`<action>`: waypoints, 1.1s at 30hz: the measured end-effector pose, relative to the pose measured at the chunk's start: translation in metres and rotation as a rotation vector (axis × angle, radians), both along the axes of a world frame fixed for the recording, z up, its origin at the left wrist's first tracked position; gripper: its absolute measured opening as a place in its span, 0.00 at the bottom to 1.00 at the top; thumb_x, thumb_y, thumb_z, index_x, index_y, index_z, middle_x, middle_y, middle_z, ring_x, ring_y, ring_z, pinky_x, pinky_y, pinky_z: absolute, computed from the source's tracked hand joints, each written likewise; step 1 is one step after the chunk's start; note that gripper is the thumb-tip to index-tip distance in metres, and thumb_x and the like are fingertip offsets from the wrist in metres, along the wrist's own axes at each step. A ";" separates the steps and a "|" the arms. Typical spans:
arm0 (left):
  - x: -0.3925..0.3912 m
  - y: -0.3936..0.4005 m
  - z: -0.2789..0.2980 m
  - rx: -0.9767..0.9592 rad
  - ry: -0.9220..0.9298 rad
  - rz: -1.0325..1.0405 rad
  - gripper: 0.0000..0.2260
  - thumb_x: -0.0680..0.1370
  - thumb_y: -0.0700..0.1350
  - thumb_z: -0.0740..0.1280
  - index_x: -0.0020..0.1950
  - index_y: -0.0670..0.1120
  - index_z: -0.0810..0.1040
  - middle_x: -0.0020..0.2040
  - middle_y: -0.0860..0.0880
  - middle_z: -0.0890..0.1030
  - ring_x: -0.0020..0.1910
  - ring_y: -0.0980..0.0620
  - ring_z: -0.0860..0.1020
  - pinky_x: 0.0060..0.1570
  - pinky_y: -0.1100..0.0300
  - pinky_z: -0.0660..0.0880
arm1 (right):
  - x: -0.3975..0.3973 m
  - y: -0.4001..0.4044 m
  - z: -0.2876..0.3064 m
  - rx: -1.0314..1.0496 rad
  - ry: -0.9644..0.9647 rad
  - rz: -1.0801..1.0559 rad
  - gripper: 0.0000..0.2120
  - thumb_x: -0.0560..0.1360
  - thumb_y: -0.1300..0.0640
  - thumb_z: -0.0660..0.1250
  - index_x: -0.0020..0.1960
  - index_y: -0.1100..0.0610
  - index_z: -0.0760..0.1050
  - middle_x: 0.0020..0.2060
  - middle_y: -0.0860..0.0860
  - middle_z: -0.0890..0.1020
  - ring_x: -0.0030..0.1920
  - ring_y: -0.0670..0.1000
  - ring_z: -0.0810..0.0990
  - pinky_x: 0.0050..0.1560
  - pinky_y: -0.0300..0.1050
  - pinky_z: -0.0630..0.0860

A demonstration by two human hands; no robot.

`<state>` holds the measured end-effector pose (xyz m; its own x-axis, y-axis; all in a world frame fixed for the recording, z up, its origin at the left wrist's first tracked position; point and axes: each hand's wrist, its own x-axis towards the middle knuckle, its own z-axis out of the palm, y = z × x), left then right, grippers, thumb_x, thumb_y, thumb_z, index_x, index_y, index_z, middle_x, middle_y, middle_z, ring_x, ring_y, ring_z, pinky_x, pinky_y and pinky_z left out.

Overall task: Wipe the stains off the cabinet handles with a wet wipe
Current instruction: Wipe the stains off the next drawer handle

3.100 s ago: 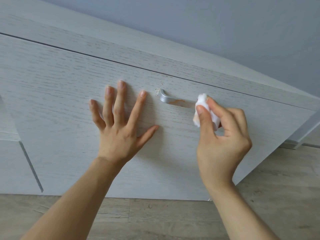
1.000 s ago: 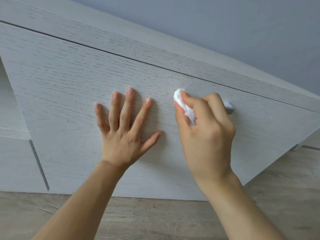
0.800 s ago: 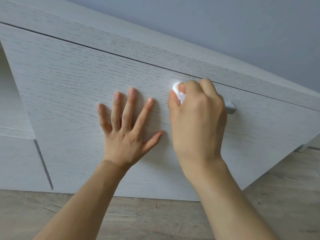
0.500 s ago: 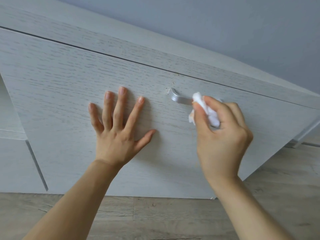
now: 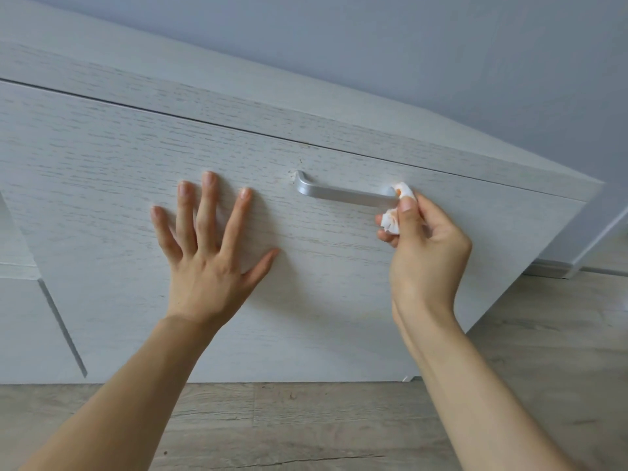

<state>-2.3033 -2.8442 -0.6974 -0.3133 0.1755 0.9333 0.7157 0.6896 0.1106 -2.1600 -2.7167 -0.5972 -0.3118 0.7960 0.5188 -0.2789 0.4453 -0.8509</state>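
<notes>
A silver bar handle (image 5: pixel 343 194) runs across the upper middle of a whitewashed wood cabinet door (image 5: pixel 339 283). Small brown specks mark the door by the handle's left end. My right hand (image 5: pixel 424 253) pinches a crumpled white wet wipe (image 5: pixel 397 207) with orange smears on it and holds it against the handle's right end. My left hand (image 5: pixel 207 246) lies flat on the door to the left of the handle, fingers spread.
A second cabinet front (image 5: pixel 23 317) stands at the far left behind a dark gap. Grey wood-look flooring (image 5: pixel 306 430) runs under the cabinet. A pale blue wall (image 5: pixel 441 56) and a baseboard (image 5: pixel 557 270) lie at the right.
My right hand slid the wipe from the handle's left end along the bar to its right end. Nearly the whole bar shows now. My left hand stayed flat on the door.
</notes>
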 end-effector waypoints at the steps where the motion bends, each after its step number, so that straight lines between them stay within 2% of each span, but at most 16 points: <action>1: 0.002 -0.001 0.001 -0.003 -0.007 -0.004 0.35 0.77 0.63 0.61 0.77 0.48 0.54 0.74 0.40 0.51 0.73 0.37 0.47 0.69 0.36 0.43 | 0.001 -0.003 -0.001 0.007 0.014 -0.010 0.10 0.79 0.60 0.62 0.46 0.48 0.79 0.34 0.50 0.76 0.34 0.45 0.77 0.38 0.36 0.76; 5: 0.004 -0.013 0.002 -0.083 -0.050 -0.021 0.34 0.76 0.62 0.60 0.77 0.49 0.54 0.76 0.42 0.49 0.76 0.41 0.44 0.71 0.39 0.41 | 0.012 -0.010 -0.008 0.164 0.025 -0.020 0.08 0.79 0.61 0.63 0.52 0.57 0.81 0.39 0.55 0.76 0.35 0.45 0.76 0.42 0.32 0.72; 8: 0.002 -0.031 0.005 -0.196 -0.071 -0.007 0.33 0.77 0.62 0.58 0.78 0.52 0.53 0.78 0.45 0.46 0.77 0.47 0.42 0.73 0.45 0.41 | 0.010 -0.024 -0.014 0.257 0.001 0.113 0.08 0.77 0.62 0.65 0.54 0.58 0.81 0.40 0.48 0.74 0.33 0.43 0.77 0.40 0.30 0.72; 11: 0.005 -0.047 0.007 -0.307 -0.076 0.031 0.31 0.77 0.60 0.57 0.78 0.53 0.53 0.78 0.48 0.46 0.77 0.47 0.45 0.73 0.46 0.43 | -0.001 -0.039 -0.017 0.243 -0.018 0.175 0.06 0.76 0.62 0.67 0.52 0.59 0.80 0.42 0.44 0.74 0.35 0.41 0.78 0.40 0.30 0.73; 14: 0.015 -0.066 0.001 -0.384 -0.171 0.072 0.31 0.78 0.60 0.55 0.78 0.51 0.54 0.78 0.48 0.48 0.77 0.46 0.48 0.73 0.46 0.44 | -0.009 -0.050 -0.015 0.278 0.013 0.135 0.07 0.76 0.61 0.67 0.53 0.59 0.80 0.42 0.47 0.75 0.37 0.41 0.78 0.40 0.31 0.73; 17: 0.021 -0.098 -0.001 -0.547 -0.256 0.118 0.29 0.78 0.58 0.54 0.77 0.48 0.58 0.78 0.45 0.53 0.75 0.45 0.55 0.72 0.46 0.49 | -0.018 -0.068 -0.016 0.377 0.062 0.164 0.07 0.76 0.61 0.67 0.53 0.59 0.80 0.43 0.50 0.76 0.37 0.48 0.79 0.36 0.38 0.75; 19: 0.024 -0.124 0.007 -0.674 -0.298 0.154 0.28 0.78 0.56 0.53 0.75 0.45 0.63 0.76 0.44 0.59 0.73 0.44 0.60 0.72 0.46 0.55 | -0.024 -0.082 -0.013 0.341 0.050 0.277 0.07 0.77 0.60 0.67 0.53 0.58 0.80 0.45 0.51 0.77 0.38 0.50 0.80 0.39 0.41 0.77; 21: 0.025 -0.150 0.016 -0.748 -0.357 0.207 0.27 0.78 0.56 0.52 0.73 0.44 0.67 0.74 0.44 0.64 0.71 0.43 0.66 0.70 0.45 0.61 | -0.033 -0.096 -0.005 0.260 -0.056 0.438 0.07 0.77 0.58 0.67 0.53 0.56 0.80 0.46 0.50 0.77 0.42 0.50 0.82 0.46 0.42 0.78; 24: 0.026 -0.184 0.021 -0.766 -0.492 0.294 0.30 0.79 0.60 0.47 0.73 0.44 0.68 0.72 0.44 0.67 0.69 0.44 0.69 0.69 0.45 0.63 | -0.050 -0.117 -0.001 0.221 -0.257 0.611 0.07 0.76 0.53 0.67 0.52 0.53 0.79 0.47 0.50 0.79 0.45 0.50 0.82 0.49 0.39 0.76; 30: 0.012 -0.272 0.010 -0.793 -0.566 0.384 0.29 0.77 0.57 0.50 0.72 0.42 0.69 0.71 0.44 0.70 0.68 0.44 0.70 0.67 0.46 0.65 | -0.084 -0.175 -0.033 0.279 -0.456 0.748 0.08 0.76 0.51 0.67 0.52 0.54 0.80 0.44 0.51 0.82 0.46 0.47 0.80 0.40 0.26 0.68; 33: -0.010 -0.326 0.009 -0.822 -0.552 0.404 0.26 0.79 0.56 0.56 0.73 0.42 0.67 0.71 0.44 0.69 0.69 0.43 0.69 0.69 0.47 0.63 | -0.104 -0.203 -0.048 0.240 -0.510 0.786 0.06 0.76 0.51 0.68 0.48 0.53 0.79 0.39 0.48 0.82 0.37 0.39 0.80 0.34 0.23 0.68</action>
